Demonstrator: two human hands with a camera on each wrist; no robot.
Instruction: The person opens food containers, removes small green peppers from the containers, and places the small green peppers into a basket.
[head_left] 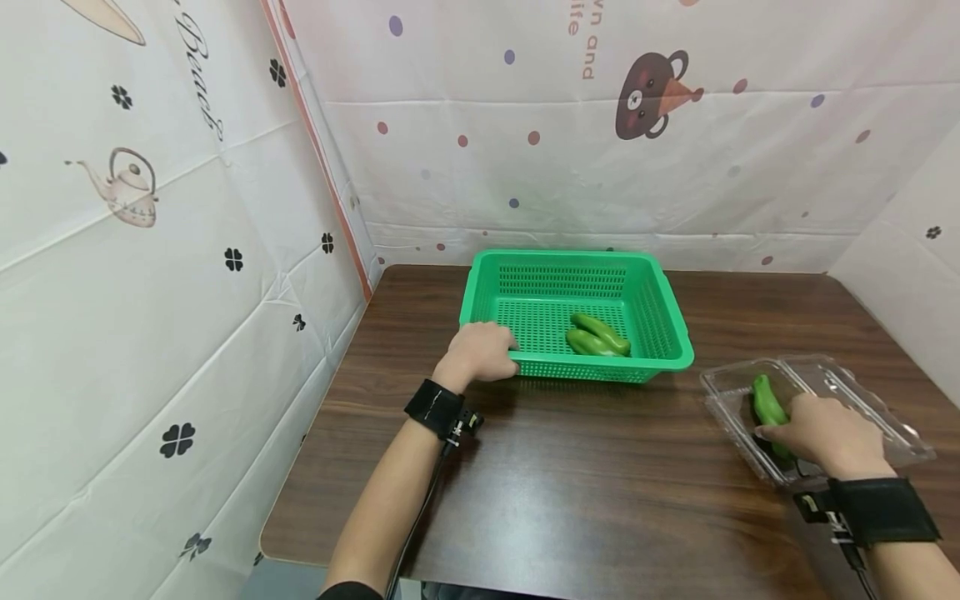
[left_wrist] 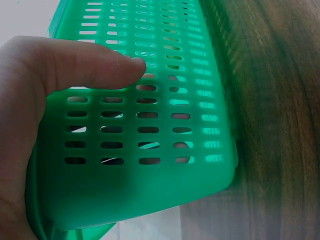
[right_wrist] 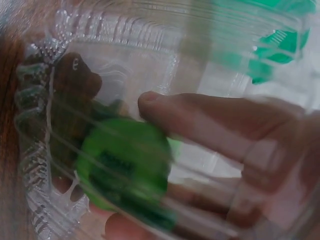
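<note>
**Pepper in one hand, basket in the other**

Fingers of my right hand (head_left: 825, 433) are curled round a green pepper (head_left: 768, 402), which sits in the clear plastic clamshell (head_left: 855, 392) under my palm; the wrist view is blurry but shows thumb and fingertips pinching it. My left hand (head_left: 483, 350) is off to the other side, clamped on the near corner of the green basket (head_left: 667, 312), thumb over the slotted wall. Two more peppers (head_left: 597, 335) lie inside, just past that grip. All of it is on the dark wood table (head_left: 570, 467).
</note>
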